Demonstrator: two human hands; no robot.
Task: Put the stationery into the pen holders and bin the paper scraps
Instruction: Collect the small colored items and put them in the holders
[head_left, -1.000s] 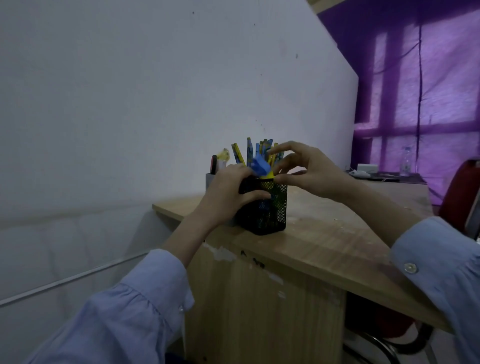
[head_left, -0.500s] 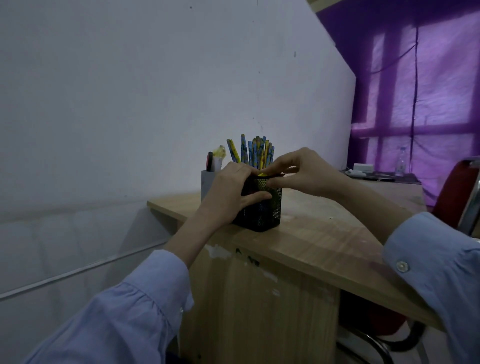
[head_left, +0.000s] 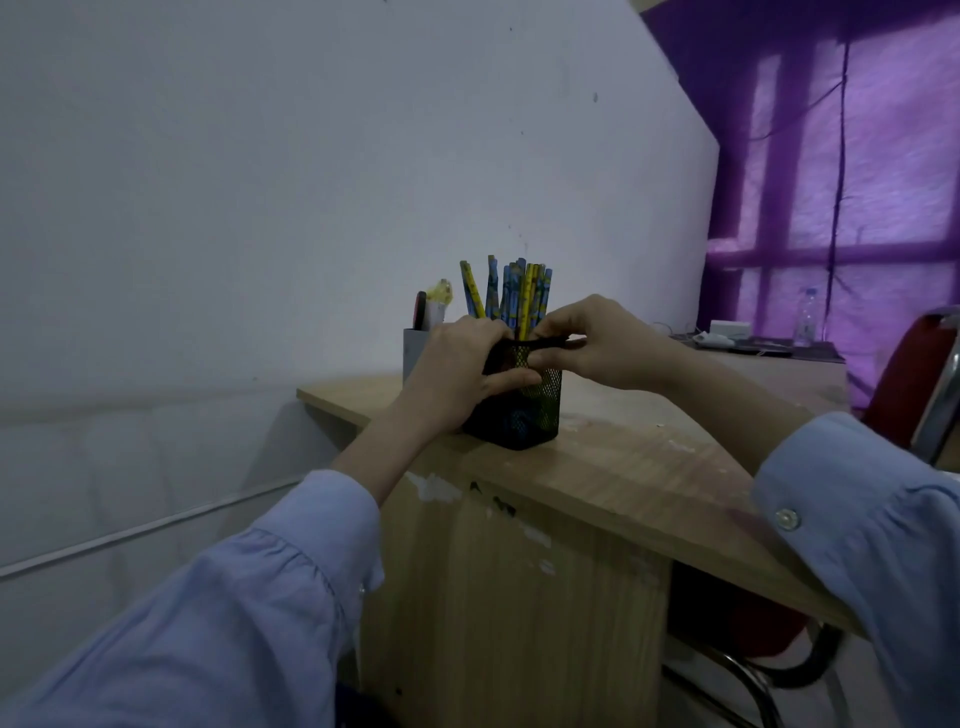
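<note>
A black mesh pen holder (head_left: 543, 410) stands near the left end of a wooden desk (head_left: 649, 467). Several blue and yellow pencils (head_left: 511, 293) stick up out of it, and something blue shows low down through the mesh. My left hand (head_left: 457, 366) wraps around the holder's left side. My right hand (head_left: 597, 338) is at the holder's top rim, thumb on the front of the rim and fingers curled over it. Whatever lies under those fingers is hidden.
A grey pen holder (head_left: 414, 349) with a dark-red item and a yellow-topped one stands just behind, against the white wall. Far along the desk lie a white box (head_left: 730, 328), a bottle (head_left: 806, 317) and dark flat items. A red chair (head_left: 914, 384) stands at the right.
My right hand held a small blue item above the holder a second ago. It has come down onto the rim, and the blue item is no longer between its fingers. My left hand kept its grip.
</note>
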